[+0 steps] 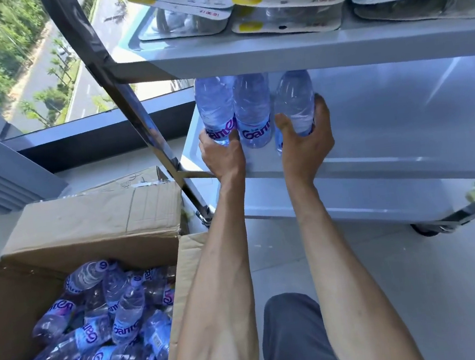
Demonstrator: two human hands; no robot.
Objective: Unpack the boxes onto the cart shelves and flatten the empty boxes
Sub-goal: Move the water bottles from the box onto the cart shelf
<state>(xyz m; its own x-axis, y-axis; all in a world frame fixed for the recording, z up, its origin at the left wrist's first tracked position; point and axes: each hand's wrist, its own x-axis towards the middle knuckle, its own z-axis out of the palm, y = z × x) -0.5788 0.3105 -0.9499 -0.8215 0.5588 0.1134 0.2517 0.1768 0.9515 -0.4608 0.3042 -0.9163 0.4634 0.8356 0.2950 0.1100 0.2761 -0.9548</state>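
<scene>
Three clear water bottles stand upright at the left end of the cart's middle shelf (391,159). My left hand (221,155) grips the base of the leftmost bottle (212,105). My right hand (304,139) wraps round the lower part of the rightmost bottle (295,99). The middle bottle (253,110) stands between them, untouched. At the lower left an open cardboard box (87,226) holds several more bottles (104,319) lying loose on their sides.
The top shelf (304,50) carries stacked blister packs (285,11). The cart's slanted metal frame (138,123) runs between box and shelf. A castor (427,229) sits at the right. My knee (295,336) is below. A window ledge (101,136) lies behind.
</scene>
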